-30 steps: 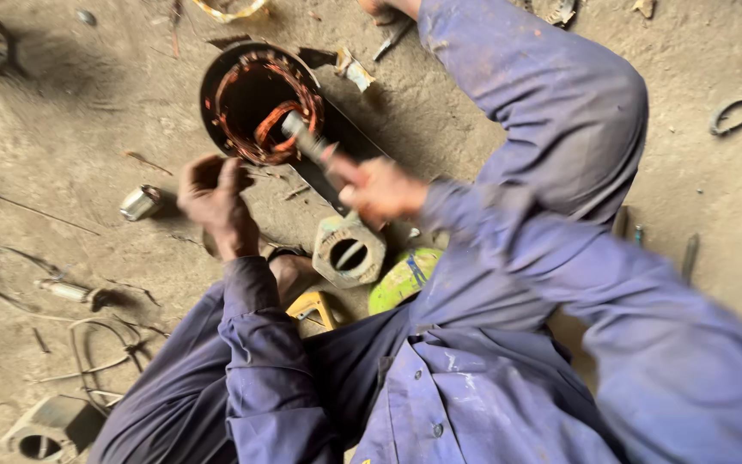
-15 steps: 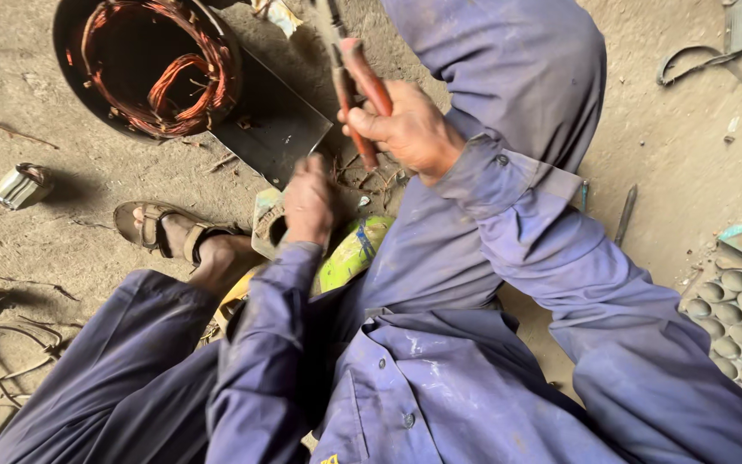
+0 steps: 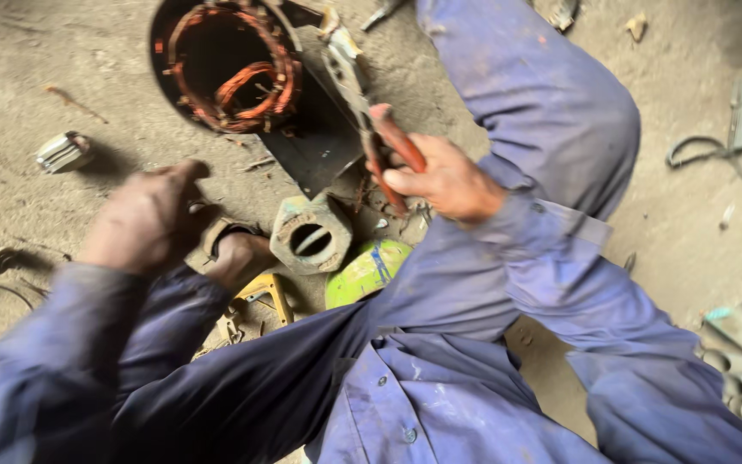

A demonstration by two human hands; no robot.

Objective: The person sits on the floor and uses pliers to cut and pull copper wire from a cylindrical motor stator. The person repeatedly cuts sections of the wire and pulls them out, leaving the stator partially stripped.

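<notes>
Pliers (image 3: 380, 129) with red handles sit clamped in your right hand (image 3: 444, 176), fingers wrapped round both grips, the metal nose aimed up toward the motor stator (image 3: 225, 64). Holding them that way keeps the nose lined up with the copper windings (image 3: 246, 86) inside the dark round housing, which lies on its side on the dirt floor (image 3: 62, 77) at the top of the view.

Your left hand (image 3: 148, 219) is blurred and hangs low over the ground near your sandalled foot (image 3: 234, 253); it looks loosely curled, but you cannot tell from this view whether it grips anything.

Between your 2 hands lies a grey hexagonal metal piece (image 3: 311, 234) with a round hole, and just beside it a green-yellow rounded object (image 3: 367, 271) half hidden under your sleeve. A yellow tool frame (image 3: 264, 292) lies under your left forearm. A small ribbed metal part (image 3: 63, 152) rests well apart to the left, and loose cables (image 3: 723, 155) trail at the right. Your raised knee crowds the space right of the stator.
</notes>
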